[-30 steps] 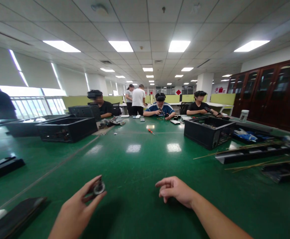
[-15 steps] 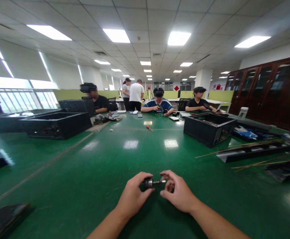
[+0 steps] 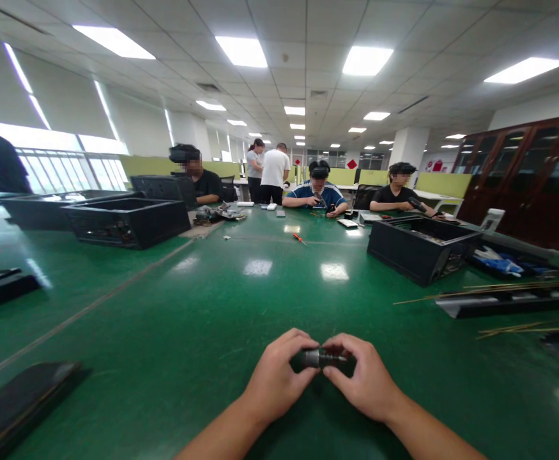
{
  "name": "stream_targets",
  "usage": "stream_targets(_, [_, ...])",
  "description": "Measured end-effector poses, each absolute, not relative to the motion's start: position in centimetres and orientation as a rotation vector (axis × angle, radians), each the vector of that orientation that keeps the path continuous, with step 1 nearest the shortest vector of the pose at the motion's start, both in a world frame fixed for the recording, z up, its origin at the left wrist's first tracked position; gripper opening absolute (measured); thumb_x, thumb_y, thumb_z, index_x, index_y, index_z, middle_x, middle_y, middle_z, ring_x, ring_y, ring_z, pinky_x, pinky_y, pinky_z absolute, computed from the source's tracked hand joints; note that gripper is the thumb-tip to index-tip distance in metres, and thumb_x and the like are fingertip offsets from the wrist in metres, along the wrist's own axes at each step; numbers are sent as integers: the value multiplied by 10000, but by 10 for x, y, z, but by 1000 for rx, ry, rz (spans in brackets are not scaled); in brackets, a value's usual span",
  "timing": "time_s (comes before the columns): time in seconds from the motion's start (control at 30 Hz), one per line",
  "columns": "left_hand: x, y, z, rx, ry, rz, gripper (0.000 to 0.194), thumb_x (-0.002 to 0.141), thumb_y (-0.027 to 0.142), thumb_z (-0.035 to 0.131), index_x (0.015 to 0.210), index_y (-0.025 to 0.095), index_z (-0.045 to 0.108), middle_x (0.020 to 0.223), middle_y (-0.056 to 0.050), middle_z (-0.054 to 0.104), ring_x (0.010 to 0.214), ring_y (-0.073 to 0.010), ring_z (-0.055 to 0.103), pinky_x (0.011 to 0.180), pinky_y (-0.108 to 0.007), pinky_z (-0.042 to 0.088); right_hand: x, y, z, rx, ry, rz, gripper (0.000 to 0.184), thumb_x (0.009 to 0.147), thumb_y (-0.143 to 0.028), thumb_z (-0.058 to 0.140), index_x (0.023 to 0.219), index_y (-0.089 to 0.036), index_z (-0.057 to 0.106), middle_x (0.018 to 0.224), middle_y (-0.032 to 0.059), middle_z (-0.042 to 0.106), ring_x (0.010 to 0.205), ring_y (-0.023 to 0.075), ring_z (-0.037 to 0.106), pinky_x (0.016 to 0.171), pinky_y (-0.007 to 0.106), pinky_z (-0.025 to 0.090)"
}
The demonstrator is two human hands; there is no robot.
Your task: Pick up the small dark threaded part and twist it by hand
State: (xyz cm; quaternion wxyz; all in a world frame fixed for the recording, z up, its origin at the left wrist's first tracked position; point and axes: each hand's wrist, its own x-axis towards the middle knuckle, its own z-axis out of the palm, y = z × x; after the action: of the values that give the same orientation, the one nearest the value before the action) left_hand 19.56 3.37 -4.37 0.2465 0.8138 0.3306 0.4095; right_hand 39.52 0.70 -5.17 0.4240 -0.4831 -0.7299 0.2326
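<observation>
L hand (image 3: pixel 279 374) has fingers curled round the dark end of the part (image 3: pixel 311 358), thumb below; R hand (image 3: pixel 368 380) pinches the slim end, fingertips near L's. So the part's lying sideways betw. both sets of fingers, above the green table (image 3: pixel 202 306). Screwdriver (image 3: pixel 299 238)'s well beyond the fingertips, toward the far side.
</observation>
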Motion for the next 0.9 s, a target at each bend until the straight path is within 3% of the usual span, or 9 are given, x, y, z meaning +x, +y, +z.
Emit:
stream_targets(0.23, [195, 31, -41, 2228, 874, 1142, 265, 742, 94, 722, 967, 231, 693, 942, -28, 686, 885, -172, 662, 821, -290, 530, 393, 3, -48, -1151, -1827, 599, 133, 787, -216, 693, 894, -202, 770, 845, 62, 748, 767, 212, 677, 730, 308, 504])
stream_targets(0.9, [194, 29, -43, 2257, 926, 1157, 281, 755, 88, 726, 991, 238, 700, 996, -38, 691, 932, -176, 665, 857, -299, 532, 397, 5, -51, -1160, -1822, 585, 111, 781, -211, 699, 871, -201, 763, 835, 52, 751, 762, 208, 680, 727, 299, 504])
